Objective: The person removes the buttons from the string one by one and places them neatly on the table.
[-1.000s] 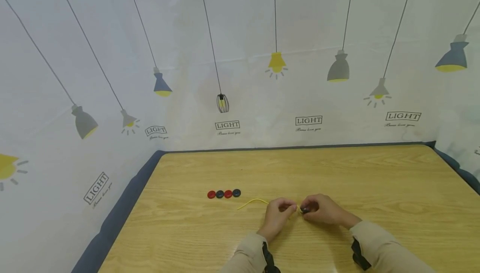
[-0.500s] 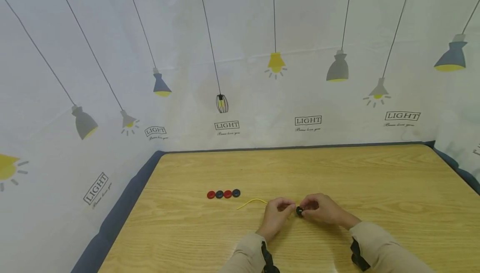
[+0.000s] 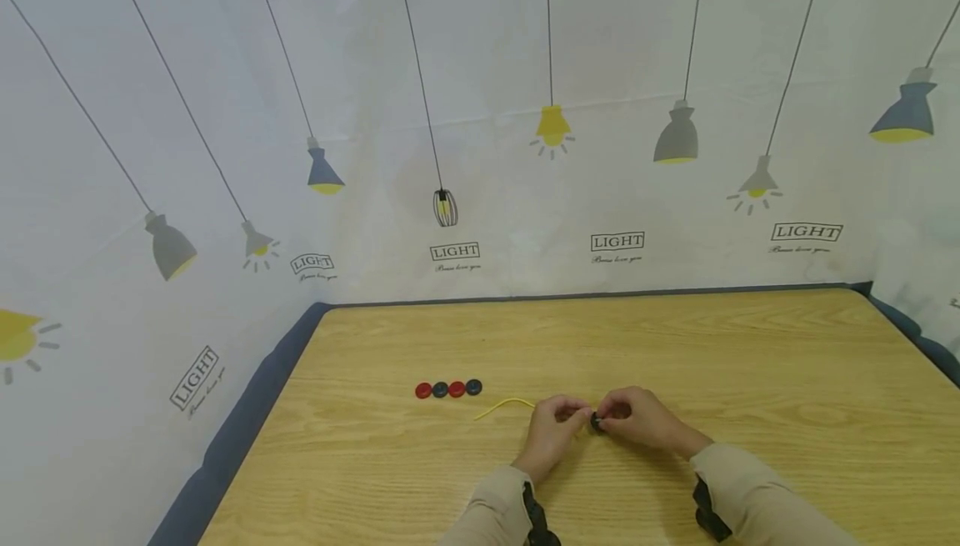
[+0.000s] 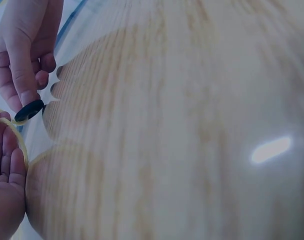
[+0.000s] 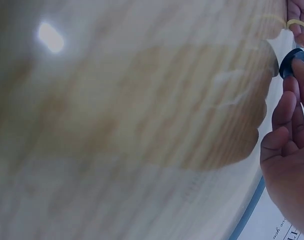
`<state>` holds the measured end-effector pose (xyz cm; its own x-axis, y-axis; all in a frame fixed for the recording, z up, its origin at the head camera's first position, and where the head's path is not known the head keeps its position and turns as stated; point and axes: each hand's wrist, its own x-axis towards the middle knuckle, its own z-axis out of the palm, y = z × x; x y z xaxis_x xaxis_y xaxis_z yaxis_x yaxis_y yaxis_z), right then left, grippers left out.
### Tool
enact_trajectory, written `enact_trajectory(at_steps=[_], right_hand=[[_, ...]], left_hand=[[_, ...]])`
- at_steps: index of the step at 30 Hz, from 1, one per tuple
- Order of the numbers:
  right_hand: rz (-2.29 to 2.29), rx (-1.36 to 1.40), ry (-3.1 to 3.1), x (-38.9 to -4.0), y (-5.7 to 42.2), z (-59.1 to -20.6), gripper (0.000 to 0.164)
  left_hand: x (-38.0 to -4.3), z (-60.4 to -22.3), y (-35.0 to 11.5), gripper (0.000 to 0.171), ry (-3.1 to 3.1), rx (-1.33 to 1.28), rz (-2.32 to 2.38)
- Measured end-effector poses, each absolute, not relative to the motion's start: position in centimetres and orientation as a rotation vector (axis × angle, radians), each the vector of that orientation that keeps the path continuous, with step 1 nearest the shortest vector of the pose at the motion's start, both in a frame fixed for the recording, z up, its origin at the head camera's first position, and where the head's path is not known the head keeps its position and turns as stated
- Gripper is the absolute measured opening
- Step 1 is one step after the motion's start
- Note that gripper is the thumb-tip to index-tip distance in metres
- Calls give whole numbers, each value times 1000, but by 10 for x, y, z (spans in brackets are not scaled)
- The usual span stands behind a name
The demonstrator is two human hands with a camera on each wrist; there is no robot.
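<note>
In the head view my left hand (image 3: 553, 436) pinches a thin yellow cord (image 3: 507, 401) near one end, its loose tail curving over the table to the left. Close beside it, my right hand (image 3: 647, 419) holds a dark round button (image 3: 596, 422) between thumb and fingers. The left wrist view has the button (image 4: 29, 110) tilted, with the cord (image 4: 23, 146) looping from the left hand up to it. Whether the cord passes through the button's hole is hidden. The right wrist view shows the button (image 5: 290, 63) edge-on at the fingertips.
To the left of the hands lies a touching row of red and dark buttons in alternation, from a red button (image 3: 423, 390) to a dark button (image 3: 474, 387). They rest on the wooden table (image 3: 360, 463). A lamp-printed wall covering (image 3: 510, 196) stands behind its far edge.
My right hand has turned the dark button and shifted slightly left, closer to the left hand. The left hand and the row of buttons have stayed put.
</note>
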<state>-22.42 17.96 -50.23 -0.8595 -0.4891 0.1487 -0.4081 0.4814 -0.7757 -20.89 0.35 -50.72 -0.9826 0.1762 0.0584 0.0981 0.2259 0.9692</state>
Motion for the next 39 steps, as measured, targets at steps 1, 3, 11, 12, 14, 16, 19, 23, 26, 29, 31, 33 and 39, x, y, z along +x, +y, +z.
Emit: enact_trajectory(at_steps=[1,3,11,12,14,16,19,23,26,29,31,33,39], right_hand=[[-1331,-802,2624,-224,180,-502,4],[-1328,-809,2624,-224,179,-503,4],[-1338,-811,2627,-222,179,-500,4],[-1336,-808,2633,-222,179,-500,3],[-1337,-799,2642,-221,179,-500,3],[-1336,-790,2646,-221,180,-500,4],[-1337,-786,2644,-222,181,-501,6],[-1335,-793,2645,-221,183,-501,6],[-1335,-790,2649,-221,185,-501,6],[-1337,-782,2652,-221,185,-500,5],[-1341,-771,2649,-220,185,-500,4],[-1347,-759,2642,-220,185,-499,4],[-1411,-736,2557,-219,186,-496,7]], left_hand=[[-212,-512,4,14,2407,264,1895],[-213,-516,4,15,2404,266,1895],[-215,-515,2,14,2381,261,1912],[-215,-515,1,14,2383,266,1916],[-216,-515,0,14,2390,284,1922],[-216,-514,0,14,2385,293,1930],[-217,-513,-1,13,2388,299,1928],[-217,-509,-2,14,2396,284,1915],[-218,-507,-3,14,2394,278,1920],[-220,-507,-4,14,2382,286,1936],[-221,-507,-5,13,2373,294,1941],[-221,-507,-6,13,2373,311,1939],[-220,-507,-9,12,2409,355,1880]])
